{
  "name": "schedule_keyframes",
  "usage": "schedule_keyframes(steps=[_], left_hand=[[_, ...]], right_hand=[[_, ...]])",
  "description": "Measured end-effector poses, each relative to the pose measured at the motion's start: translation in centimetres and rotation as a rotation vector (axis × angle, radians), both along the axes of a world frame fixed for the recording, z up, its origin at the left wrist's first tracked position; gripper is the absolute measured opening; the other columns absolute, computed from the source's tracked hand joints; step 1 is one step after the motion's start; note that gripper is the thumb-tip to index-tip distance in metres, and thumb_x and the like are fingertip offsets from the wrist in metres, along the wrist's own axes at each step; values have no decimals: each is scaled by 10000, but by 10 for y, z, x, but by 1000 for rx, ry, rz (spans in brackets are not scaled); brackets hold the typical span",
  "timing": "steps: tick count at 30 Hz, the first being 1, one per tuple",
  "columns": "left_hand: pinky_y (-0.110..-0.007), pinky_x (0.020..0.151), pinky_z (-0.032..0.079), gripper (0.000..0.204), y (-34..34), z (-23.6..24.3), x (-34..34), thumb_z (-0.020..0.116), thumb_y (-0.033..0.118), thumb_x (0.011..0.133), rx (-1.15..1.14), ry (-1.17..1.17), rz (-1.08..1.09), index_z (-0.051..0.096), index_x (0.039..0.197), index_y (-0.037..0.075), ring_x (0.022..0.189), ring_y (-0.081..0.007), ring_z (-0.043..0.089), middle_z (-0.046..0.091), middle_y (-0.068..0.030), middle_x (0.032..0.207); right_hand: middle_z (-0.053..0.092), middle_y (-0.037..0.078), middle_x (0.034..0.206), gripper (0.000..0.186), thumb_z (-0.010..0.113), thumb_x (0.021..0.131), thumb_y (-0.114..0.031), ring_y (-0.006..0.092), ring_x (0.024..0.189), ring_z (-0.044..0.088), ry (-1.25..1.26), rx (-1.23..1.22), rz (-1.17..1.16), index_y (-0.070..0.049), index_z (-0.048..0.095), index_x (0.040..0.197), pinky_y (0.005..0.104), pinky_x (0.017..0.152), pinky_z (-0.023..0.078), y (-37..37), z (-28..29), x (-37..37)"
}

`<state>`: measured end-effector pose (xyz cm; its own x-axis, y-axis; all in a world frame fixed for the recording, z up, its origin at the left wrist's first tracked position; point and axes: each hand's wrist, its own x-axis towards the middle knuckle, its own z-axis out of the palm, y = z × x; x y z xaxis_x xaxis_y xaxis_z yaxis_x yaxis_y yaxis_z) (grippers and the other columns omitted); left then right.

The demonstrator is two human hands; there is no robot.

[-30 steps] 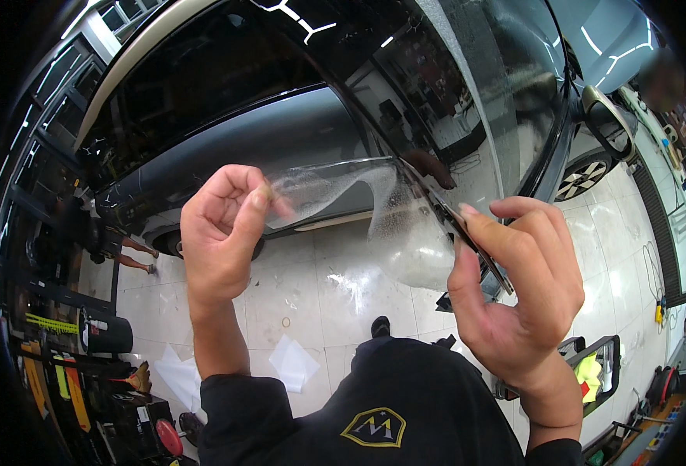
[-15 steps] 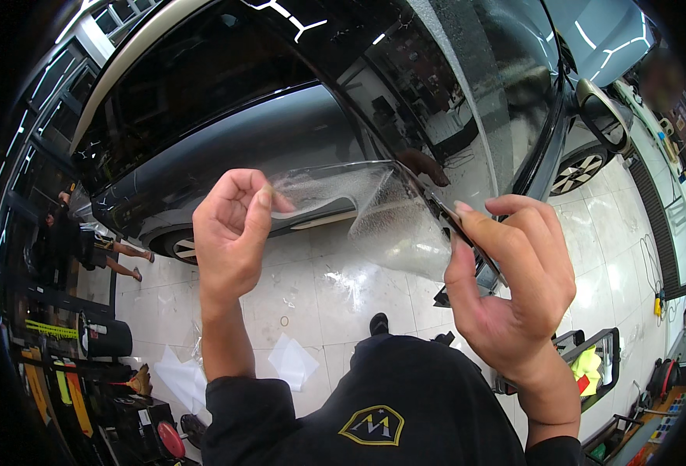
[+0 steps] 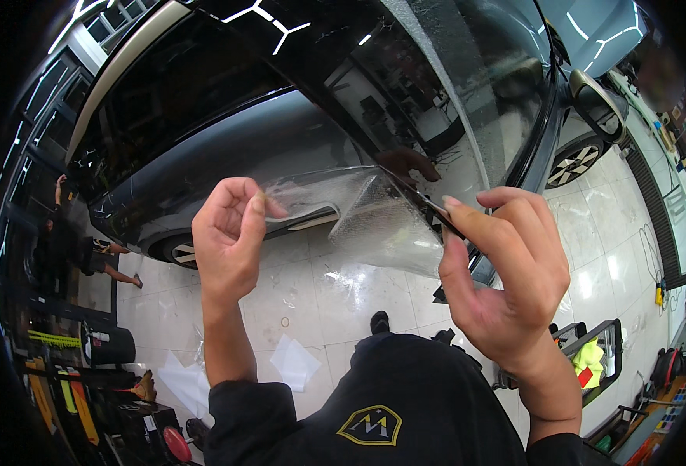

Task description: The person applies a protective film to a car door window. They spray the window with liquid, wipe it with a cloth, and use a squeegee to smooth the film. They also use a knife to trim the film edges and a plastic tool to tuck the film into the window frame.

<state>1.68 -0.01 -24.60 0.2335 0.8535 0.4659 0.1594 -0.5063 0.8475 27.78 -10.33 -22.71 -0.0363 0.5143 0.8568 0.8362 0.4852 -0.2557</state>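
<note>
My left hand (image 3: 226, 233) pinches the end of a wrinkled, wet-looking clear film (image 3: 304, 194), stretched rightward to a dark glossy edge (image 3: 405, 186). My right hand (image 3: 506, 272) grips that edge between thumb and fingers, its other fingers curled; what exactly lies under its fingertips is partly hidden. The clear film hangs in a folded flap between both hands. Behind them is a dark car (image 3: 219, 155) with a reflective tinted pane (image 3: 382, 85), which has a pale streak down its right part.
A side mirror (image 3: 595, 105) and wheel (image 3: 572, 161) are at right. Another person (image 3: 94, 256) stands at far left by a dark bucket (image 3: 106, 344) and tool rack (image 3: 63, 396). White sheets (image 3: 295, 361) lie on the tiled floor (image 3: 343, 299); a tool cart (image 3: 599, 361) stands at lower right.
Both hands and the film have shifted slightly left in the picture. The flap shows a sharper fold. The other person at far left now has an arm raised into view.
</note>
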Motion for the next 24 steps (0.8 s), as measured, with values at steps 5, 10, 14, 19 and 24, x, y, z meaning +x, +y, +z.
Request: schedule_keyframes(steps=[5,10,14,19,24], left_hand=[[-217,785,465,103,0,-2,-2,570,117,995,-22,-12,1,578,978,15,809,-85,594,631,-45,873],[-218,792,467,103,2,-6,-5,561,112,1001,-28,8,11,573,986,11,820,-88,604,627,-48,871],[-156,651,391,70,3,-10,-3,535,77,1006,2,-5,2,554,992,10,726,-10,517,676,-54,872],[-160,662,401,69,2,-7,0,543,79,1001,3,35,34,554,991,11,745,-19,544,675,-51,870],[-158,662,406,66,1,-2,2,539,76,1003,6,47,78,554,988,14,748,-19,550,676,-46,872]], right_hand=[[516,77,675,333,705,625,93,254,658,555,2,-3,5,20,710,950,377,707,497,0,-2,1],[470,54,671,373,733,562,64,271,739,615,28,35,-11,-25,725,924,347,609,424,4,-10,1],[474,53,673,375,733,559,56,272,744,617,30,29,-13,-28,726,925,348,608,423,4,-12,2],[476,41,677,391,734,556,30,262,747,614,16,3,-12,-34,731,942,347,610,424,2,-9,5],[486,51,656,403,729,578,75,223,614,544,6,-18,12,-1,725,974,327,565,428,-2,-4,6]])
